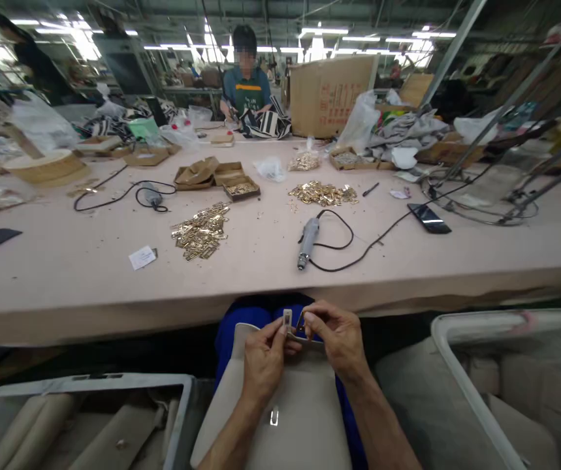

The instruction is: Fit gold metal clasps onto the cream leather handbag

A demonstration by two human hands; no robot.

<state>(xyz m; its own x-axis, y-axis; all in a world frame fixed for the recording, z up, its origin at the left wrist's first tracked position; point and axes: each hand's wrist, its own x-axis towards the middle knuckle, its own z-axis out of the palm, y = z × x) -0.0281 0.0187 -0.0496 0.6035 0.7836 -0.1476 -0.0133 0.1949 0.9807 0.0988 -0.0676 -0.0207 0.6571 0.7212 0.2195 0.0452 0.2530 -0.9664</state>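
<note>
Across my lap lies a beige bag panel (304,418) with a small bright metal rectangle (274,416) set in its surface. My left hand (264,359) is closed, pinching an upright beige tab (287,317) at the panel's far end; the tab has a rectangular slot. Just right of it, my right hand (341,336) pinches a small gold metal fitting (301,322) between thumb and forefinger, close beside the tab. Whether fitting and tab touch is too small to tell. On the table ahead lies a grey electric screwdriver (308,243) with a black cord.
Gold rectangular frames (202,232) and smaller gold fittings (322,192) lie heaped on the table (241,274). Small cardboard boxes (241,189) and a phone (430,218) are there too. Bins of beige pieces flank me, left (189,391) and right (449,365). A co-worker (245,85) sits opposite.
</note>
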